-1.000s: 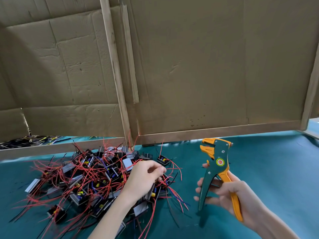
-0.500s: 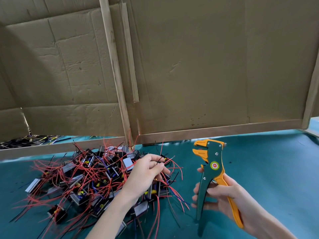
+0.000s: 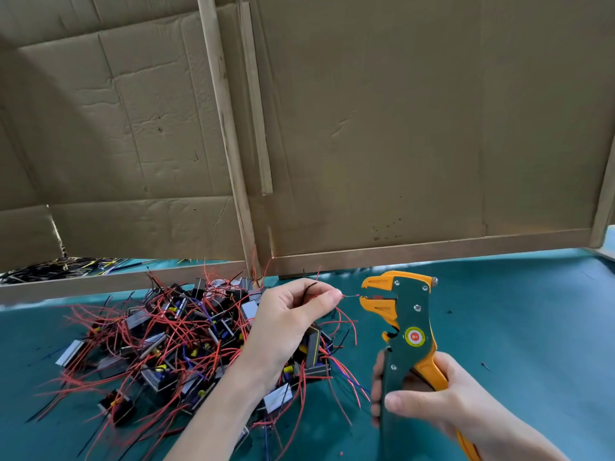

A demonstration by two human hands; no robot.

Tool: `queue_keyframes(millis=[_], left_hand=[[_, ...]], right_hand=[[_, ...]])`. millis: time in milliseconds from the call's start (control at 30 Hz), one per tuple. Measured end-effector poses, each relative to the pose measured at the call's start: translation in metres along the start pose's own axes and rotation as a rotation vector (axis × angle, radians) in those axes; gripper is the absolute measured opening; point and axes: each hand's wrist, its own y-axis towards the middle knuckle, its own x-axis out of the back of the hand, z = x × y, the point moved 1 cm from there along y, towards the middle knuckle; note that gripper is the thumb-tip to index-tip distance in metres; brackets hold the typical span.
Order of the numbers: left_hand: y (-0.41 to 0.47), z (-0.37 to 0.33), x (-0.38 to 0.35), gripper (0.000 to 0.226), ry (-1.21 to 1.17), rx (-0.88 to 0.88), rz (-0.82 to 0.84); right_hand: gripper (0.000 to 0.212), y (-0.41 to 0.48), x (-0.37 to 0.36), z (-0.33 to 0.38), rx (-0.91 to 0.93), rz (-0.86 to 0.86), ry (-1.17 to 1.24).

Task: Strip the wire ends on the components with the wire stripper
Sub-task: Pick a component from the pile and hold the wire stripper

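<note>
While pinching a red wire [image 3: 349, 295] with the left hand [image 3: 289, 324] over the component pile [image 3: 173, 344], holding its tip at the mouth of the wire stripper [image 3: 412, 314], gripped upright by the right hand [image 3: 446, 404] just right of the pile.

Matt creased cardboard [image 3: 382, 128], wooden slats [image 3: 229, 144]

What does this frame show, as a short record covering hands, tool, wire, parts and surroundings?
left hand: pinches a red wire, its end pointing right
right hand: grips the wire stripper by its handles, head up
wire end: at the mouth of the stripper's jaws; cannot tell if clamped
pile of components: tangled red leads, lying on the teal table cover
backdrop: cardboard wall
</note>
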Motion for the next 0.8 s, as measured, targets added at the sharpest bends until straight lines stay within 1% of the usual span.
queue_keyframes(millis=[133, 200, 367, 500, 600, 633, 700, 767, 800], left_hand=[[-0.002, -0.001, -0.003, 0.009, 0.016, -0.006, 0.056], [-0.003, -0.002, -0.003, 0.009, 0.026, -0.008, 0.073], [-0.003, -0.005, -0.002, 0.011, 0.062, -0.018, 0.12], [-0.004, -0.006, -0.001, 0.011, 0.1, -0.008, 0.129], [-0.003, -0.007, 0.0, 0.012, 0.131, -0.001, 0.128], [-0.003, -0.008, 0.001, 0.012, 0.14, -0.001, 0.131], [-0.004, -0.01, 0.001, 0.013, 0.157, -0.001, 0.144], [-0.005, -0.011, 0.001, 0.012, 0.159, 0.0, 0.158], [-0.005, -0.011, 0.001, 0.009, 0.142, 0.016, 0.162]], right_hand=[[0.03, -0.002, -0.001, 0.001, 0.024, 0.05, -0.098], [0.028, -0.002, -0.002, 0.002, 0.022, 0.072, -0.108], [0.042, -0.005, -0.002, 0.003, -0.009, 0.11, -0.099], [0.044, -0.005, -0.003, 0.001, -0.032, 0.049, -0.09], [0.059, -0.003, -0.003, -0.004, -0.028, -0.008, -0.105], [0.056, -0.002, -0.005, -0.005, -0.02, -0.01, -0.115], [0.041, -0.002, -0.008, -0.006, -0.019, 0.016, -0.128], [0.04, 0.001, -0.013, -0.008, -0.02, -0.021, -0.121], [0.044, 0.003, -0.014, -0.01, -0.01, -0.085, -0.119]])
